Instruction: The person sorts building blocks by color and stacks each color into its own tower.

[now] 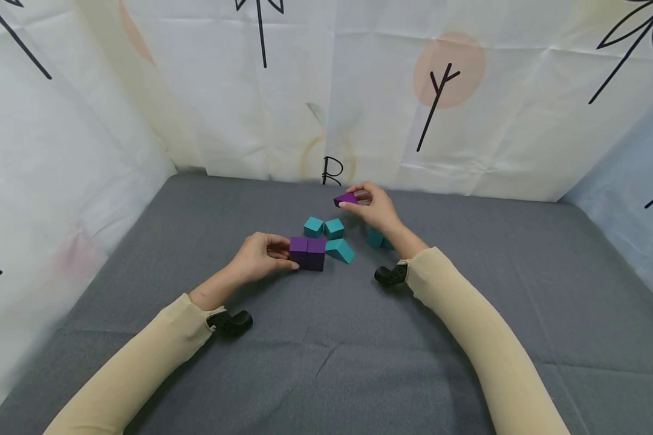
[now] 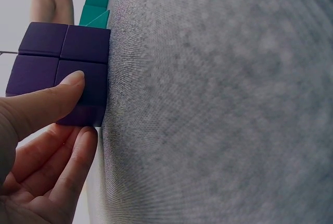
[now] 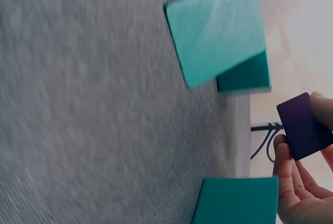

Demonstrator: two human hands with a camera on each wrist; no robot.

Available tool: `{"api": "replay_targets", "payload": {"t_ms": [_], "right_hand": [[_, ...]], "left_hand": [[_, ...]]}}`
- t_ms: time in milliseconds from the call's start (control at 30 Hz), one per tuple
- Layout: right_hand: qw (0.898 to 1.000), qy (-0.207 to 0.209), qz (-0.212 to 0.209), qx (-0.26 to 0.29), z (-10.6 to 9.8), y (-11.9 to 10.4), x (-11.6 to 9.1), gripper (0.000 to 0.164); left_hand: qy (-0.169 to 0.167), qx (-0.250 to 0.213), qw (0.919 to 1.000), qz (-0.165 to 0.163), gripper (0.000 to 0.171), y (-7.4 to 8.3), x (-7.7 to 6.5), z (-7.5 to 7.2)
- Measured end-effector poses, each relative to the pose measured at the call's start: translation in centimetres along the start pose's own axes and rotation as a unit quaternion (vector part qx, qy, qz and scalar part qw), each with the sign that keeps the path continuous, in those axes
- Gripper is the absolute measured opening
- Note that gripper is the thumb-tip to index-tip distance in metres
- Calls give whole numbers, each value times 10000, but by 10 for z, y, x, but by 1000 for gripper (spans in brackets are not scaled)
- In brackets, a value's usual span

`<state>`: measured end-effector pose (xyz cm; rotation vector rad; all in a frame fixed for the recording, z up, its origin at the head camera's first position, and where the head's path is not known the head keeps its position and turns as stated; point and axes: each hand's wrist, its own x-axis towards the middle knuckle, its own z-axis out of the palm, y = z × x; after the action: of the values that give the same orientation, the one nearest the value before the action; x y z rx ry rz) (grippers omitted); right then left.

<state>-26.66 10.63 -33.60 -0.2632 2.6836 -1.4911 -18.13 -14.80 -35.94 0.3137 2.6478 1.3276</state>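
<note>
While the left hand (image 1: 261, 257) sets its thumb against the near face of the purple blocks (image 1: 307, 257), its fingers bend in by their left end, a light, part-closed hold that probably steadies the close-packed stack on the grey surface (image 1: 315, 386). At the stack's right end sits a teal wedge (image 1: 340, 250), and farther back stand two teal cubes (image 1: 313, 227); off to the right, other teal blocks (image 1: 374, 238) are partly hidden by the right forearm (image 1: 405, 240). Farthest out, the right hand (image 1: 376, 208) pinches a purple wedge (image 1: 345, 199) above the surface between thumb and fingertips, nearly closed, presumably leaving most of the piece free for placing. Behind hangs patterned cloth (image 1: 283, 121).
</note>
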Motion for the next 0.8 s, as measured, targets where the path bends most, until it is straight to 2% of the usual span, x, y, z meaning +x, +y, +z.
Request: {"api": "replay_targets", "payload": {"t_ms": [400, 800], "right_hand": [[9953, -526, -375, 718, 5, -3, -14, 39], [9891, -1018, -505, 932, 11, -14, -26, 46]], "left_hand": [[-38, -71, 9999, 65, 43, -3, -1, -1], [-34, -42, 10000, 46, 44, -3, -1, -4]]}}
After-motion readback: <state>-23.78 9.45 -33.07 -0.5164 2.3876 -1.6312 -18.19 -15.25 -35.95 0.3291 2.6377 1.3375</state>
